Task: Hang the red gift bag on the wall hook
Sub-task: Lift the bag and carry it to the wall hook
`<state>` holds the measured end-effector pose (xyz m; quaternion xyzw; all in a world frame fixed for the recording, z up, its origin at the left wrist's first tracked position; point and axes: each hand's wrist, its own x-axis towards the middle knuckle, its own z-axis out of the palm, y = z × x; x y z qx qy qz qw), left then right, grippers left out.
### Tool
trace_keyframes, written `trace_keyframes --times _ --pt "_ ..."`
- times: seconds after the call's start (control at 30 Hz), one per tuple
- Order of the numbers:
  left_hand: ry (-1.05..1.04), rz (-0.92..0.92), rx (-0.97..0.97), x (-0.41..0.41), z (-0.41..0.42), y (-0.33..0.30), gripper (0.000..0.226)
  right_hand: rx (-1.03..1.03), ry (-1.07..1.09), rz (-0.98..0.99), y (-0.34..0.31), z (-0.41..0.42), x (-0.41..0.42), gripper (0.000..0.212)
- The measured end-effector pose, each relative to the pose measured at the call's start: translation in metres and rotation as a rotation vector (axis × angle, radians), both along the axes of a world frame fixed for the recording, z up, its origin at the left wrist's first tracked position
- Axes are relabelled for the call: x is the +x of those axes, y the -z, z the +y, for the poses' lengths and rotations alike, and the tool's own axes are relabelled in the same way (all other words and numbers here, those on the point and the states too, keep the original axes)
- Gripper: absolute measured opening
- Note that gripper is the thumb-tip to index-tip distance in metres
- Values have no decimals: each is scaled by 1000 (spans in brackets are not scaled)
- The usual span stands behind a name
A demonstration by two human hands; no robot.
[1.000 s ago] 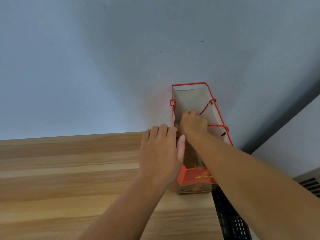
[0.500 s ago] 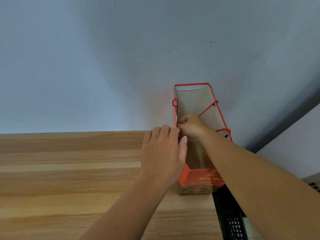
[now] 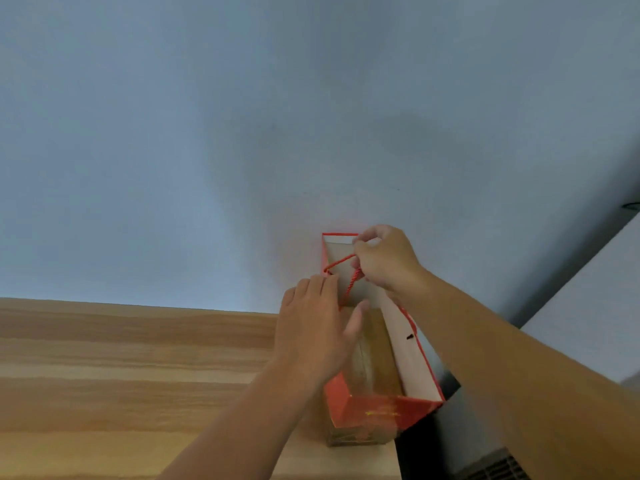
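The red gift bag stands open on the wooden table against the pale wall, its white inside facing up. My right hand is over the bag's far end, pinching a red rope handle and lifting it above the rim. My left hand rests flat on the bag's left wall with the thumb inside the opening. No wall hook shows anywhere in view.
The wooden table runs to the left and ends just right of the bag. A black crate sits below the table's right end. A grey vertical strip runs down the wall on the right.
My right hand came up out of the bag to its far rim, pulling a rope handle with it. The view tilted up, showing more wall. My left hand stayed on the bag's left wall.
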<state>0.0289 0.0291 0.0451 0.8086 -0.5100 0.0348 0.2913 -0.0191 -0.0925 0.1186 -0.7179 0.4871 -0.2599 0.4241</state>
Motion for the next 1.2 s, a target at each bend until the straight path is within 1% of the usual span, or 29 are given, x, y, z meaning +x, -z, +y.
trace_keyframes --times 0.1,0.2,0.23,0.33,0.43,0.5,0.57,0.63,0.7,0.77,0.8,0.9,1.0,1.03,1.1,1.13,1.2 --pt "34 87 -75 0 15 -26 58 61 -37 -59 -25 35 3 27" --pt "-22 267 -154 3 47 -47 55 117 -89 -142 -46 81 9 24" --pt "-49 296 -156 6 60 -49 53 159 -108 -183 -50 97 14 24" --pt "-121 365 -153 17 102 -54 43 271 -156 -241 -55 140 28 25" --pt "-188 524 -220 25 148 -58 22 394 -252 -314 -53 188 44 34" --pt "-262 548 -261 31 180 -60 12 397 -330 -342 -54 221 56 38" --pt "-341 486 -314 45 218 -60 13 373 -432 -350 -56 255 69 42" --pt "-390 428 -327 63 262 -60 18 292 -566 -291 -55 288 80 42" --pt "-419 401 -293 82 311 -61 22 141 -726 -176 -54 320 91 44" --pt "-464 352 -266 98 364 -65 22 -129 -854 -19 -53 355 103 44" --pt "-487 323 -273 106 390 -67 22 -280 -896 55 -52 373 111 41" --pt "-550 215 -261 133 464 -74 22 -647 -932 155 -46 436 138 24" --pt "-600 120 -268 162 534 -77 23 -940 -925 212 -41 504 168 20" --pt "-624 90 -267 172 558 -76 21 -995 -933 216 -39 525 179 22" --pt "-654 29 -251 193 605 -72 19 -1037 -959 187 -32 566 202 27" --pt "-658 0 -235 205 631 -69 18 -1024 -983 161 -28 586 216 28" --pt "-663 -39 -192 232 681 -62 18 -953 -1042 151 -20 628 244 21"
